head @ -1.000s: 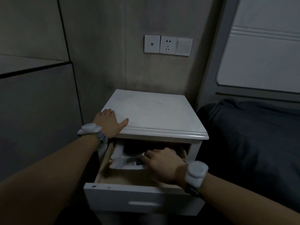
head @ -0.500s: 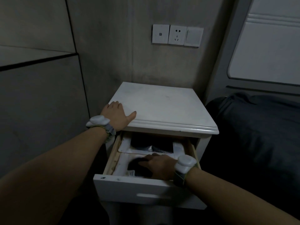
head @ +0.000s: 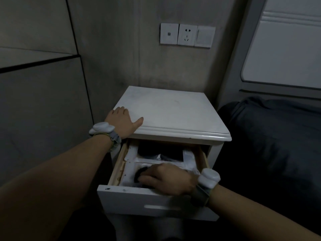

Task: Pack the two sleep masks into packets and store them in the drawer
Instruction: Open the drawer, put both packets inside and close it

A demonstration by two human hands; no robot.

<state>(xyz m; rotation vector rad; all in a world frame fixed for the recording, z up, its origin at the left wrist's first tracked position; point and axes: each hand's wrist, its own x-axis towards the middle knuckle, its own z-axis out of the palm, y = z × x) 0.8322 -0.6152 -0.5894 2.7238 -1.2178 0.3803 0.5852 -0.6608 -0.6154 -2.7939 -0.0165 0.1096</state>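
The white nightstand's drawer (head: pixel 139 197) stands pulled out. Two clear packets with dark sleep masks lie inside: one at the back (head: pixel 161 154), one at the front (head: pixel 132 173). My right hand (head: pixel 166 180) rests flat on the front packet, fingers spread over the dark mask, covering most of it. My left hand (head: pixel 123 121) lies palm down on the nightstand top's front left corner, holding nothing.
The nightstand top (head: pixel 173 112) is white. A grey wall panel (head: pixel 43 110) stands close on the left. A bed with dark bedding (head: pixel 278 136) sits at the right. Wall sockets (head: pixel 186 35) are above the nightstand.
My right hand slid from the back of the drawer toward the front, bringing one packet forward and laying it flat. The left hand stayed on the nightstand top.
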